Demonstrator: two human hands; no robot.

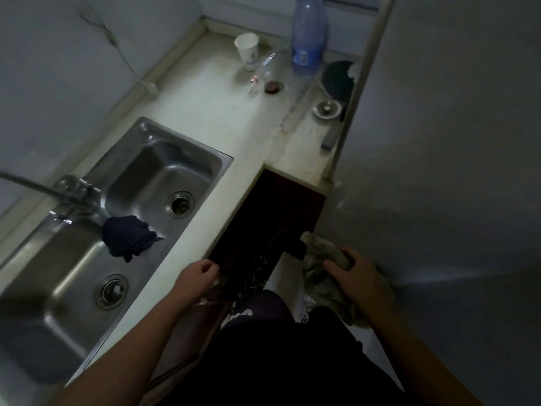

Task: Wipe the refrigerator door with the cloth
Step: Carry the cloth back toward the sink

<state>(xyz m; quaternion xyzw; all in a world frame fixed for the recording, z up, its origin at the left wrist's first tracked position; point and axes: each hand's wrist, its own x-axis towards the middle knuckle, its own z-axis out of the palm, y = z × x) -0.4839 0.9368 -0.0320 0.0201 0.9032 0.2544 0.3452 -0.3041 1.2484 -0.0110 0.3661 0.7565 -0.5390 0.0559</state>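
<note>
Head view: our right hand (pixel 357 273) grips the cloth (pixel 325 253) beside the refrigerator door (pixel 439 171); our left hand (pixel 199 273) hangs loosely curled, holding nothing, by the surface (pixel 205 112) edge.

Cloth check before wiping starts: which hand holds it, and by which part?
The right hand grips the cloth by its bunched top; the left hand looks empty.

Dim kitchen; pale counter (pixel 205 118), steel double sink (pixel 140 183), plain walls (pixel 58 68).
</note>
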